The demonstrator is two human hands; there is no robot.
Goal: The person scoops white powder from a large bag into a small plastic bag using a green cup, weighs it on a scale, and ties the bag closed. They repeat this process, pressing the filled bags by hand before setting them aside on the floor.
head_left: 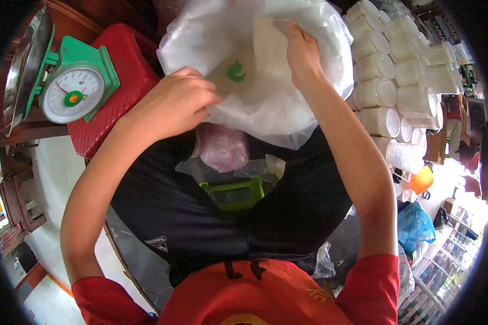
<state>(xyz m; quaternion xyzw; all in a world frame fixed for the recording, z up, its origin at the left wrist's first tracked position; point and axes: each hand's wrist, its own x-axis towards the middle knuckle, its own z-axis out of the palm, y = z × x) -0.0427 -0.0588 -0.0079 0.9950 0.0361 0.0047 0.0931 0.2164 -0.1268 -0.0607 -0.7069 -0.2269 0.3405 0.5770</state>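
A large container lined with a translucent plastic bag [244, 108] stands in front of my knees. My left hand [181, 100] is at its near left edge, fingers curled together; what they hold, if anything, is hidden. On the right, my right hand [303, 51] is raised over the container, thumb and fingers pinched on the top of a pale plastic bag [271, 49]. Between the hands, a green mark [235, 71] shows on pale plastic inside the liner.
A green dial scale [73, 92] with a metal pan stands by a red plastic stool [114, 70] at left. Stacked white tubs [377, 92] rise at right. A pink bag [224, 149] and a green basket [233, 195] lie between my legs; a blue bag [415, 225] is further right.
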